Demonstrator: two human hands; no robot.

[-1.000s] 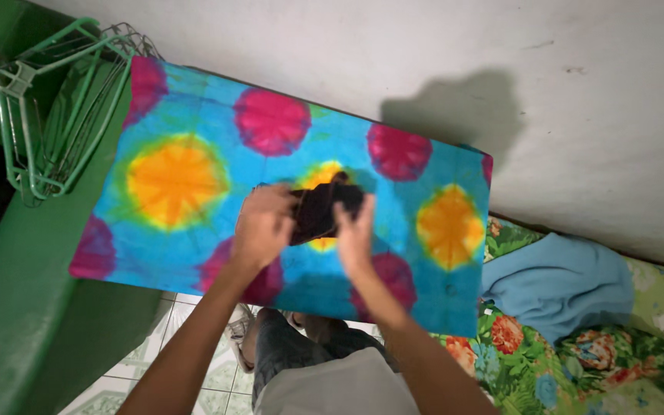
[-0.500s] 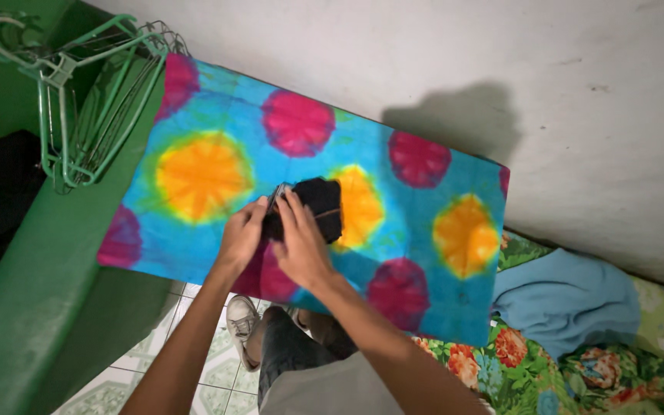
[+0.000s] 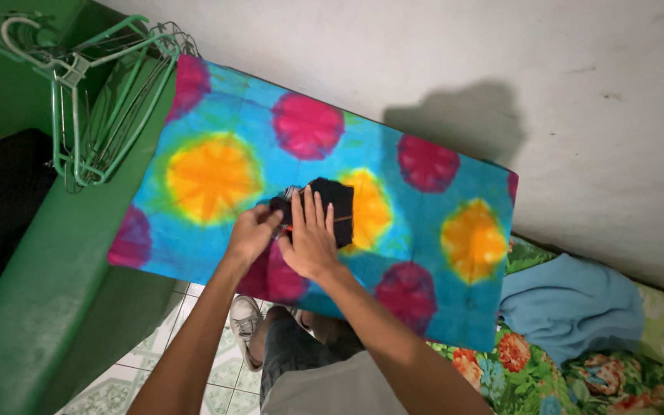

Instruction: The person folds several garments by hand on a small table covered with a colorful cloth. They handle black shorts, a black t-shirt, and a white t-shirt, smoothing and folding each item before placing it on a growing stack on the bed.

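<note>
A pale plaster wall (image 3: 439, 69) is running along the far side, and a desk draped in a bright tie-dye cloth (image 3: 217, 177) is standing against it. Green wire hangers (image 3: 94, 115) are lying at its far left; a blue cloth (image 3: 570, 307) is resting to the right. A small folded black garment (image 3: 332, 211) is sitting mid-desk. The right hand (image 3: 313, 238) is pressing flat and open on it, while the left hand (image 3: 253, 234) is pinching its left edge.

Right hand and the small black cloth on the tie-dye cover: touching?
Touching. The head view shows the right hand lying flat on the black cloth, its fingers spread across the dark fabric with no gap visible.
</note>
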